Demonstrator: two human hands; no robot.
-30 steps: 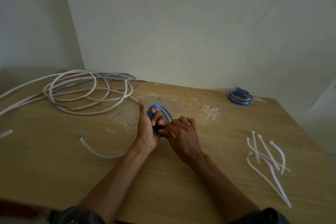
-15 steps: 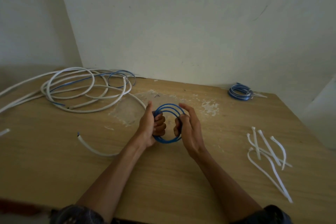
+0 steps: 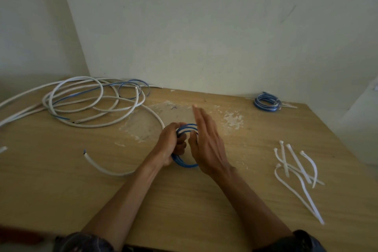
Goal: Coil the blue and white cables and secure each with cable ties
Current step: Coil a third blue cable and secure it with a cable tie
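My left hand (image 3: 170,145) grips a small blue cable coil (image 3: 185,164) at its left side, holding it upright above the middle of the wooden table (image 3: 184,210). My right hand (image 3: 206,143) is just right of the coil with fingers straight and spread, blurred by motion, and hides the coil's right side. Several white cable ties (image 3: 296,168) lie loose on the table at the right. A loose tangle of white cable (image 3: 88,104) with a blue cable (image 3: 131,86) running through it lies at the back left.
A second blue coil (image 3: 266,104), bound up, lies at the back right near the wall. A white cable end (image 3: 102,166) curves across the table left of my left forearm. White residue patches (image 3: 231,118) mark the tabletop behind my hands.
My right hand has let go of the coil's right side and opened, its fingers now straight. My left hand keeps its grip on the coil.
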